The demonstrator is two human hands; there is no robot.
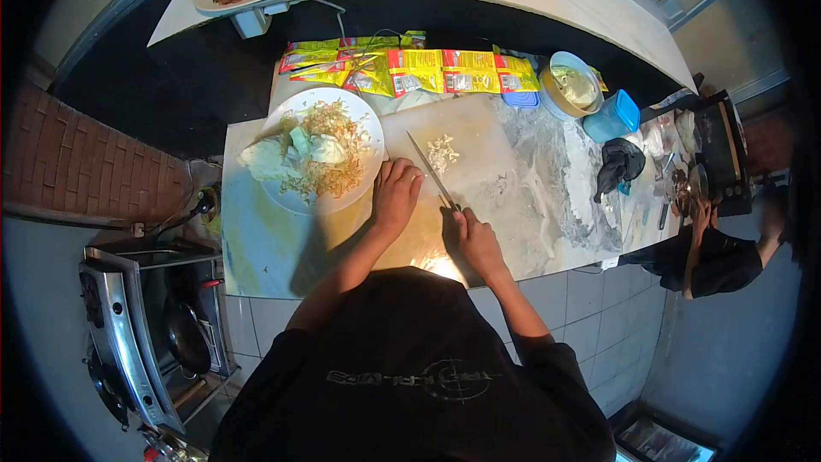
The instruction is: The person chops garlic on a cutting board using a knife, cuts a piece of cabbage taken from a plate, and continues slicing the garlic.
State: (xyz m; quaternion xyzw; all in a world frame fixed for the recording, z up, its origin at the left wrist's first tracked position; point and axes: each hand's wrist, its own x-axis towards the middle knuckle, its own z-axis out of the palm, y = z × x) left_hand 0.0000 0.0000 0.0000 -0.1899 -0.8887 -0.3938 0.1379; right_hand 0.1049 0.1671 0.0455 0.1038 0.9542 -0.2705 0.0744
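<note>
Knife (431, 168) gripped by handle in right hand (481, 248), fist closed; blade slanted forward and to left, over white cutting board (483, 124); chopped white bits (442, 155), perhaps garlic, heaped on board, just right of blade, ahead of right hand; left hand (398, 194) placed on blade's other side, fingers bent, fingertips nearer to bits; whether anything is held under left palm cannot be told; part of handle hidden by right fist; bits too small to be named surely

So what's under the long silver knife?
The white cutting board shows around the tip of the long silver knife, with chopped pale bits nearby. The strip beneath the blade is covered.
</note>
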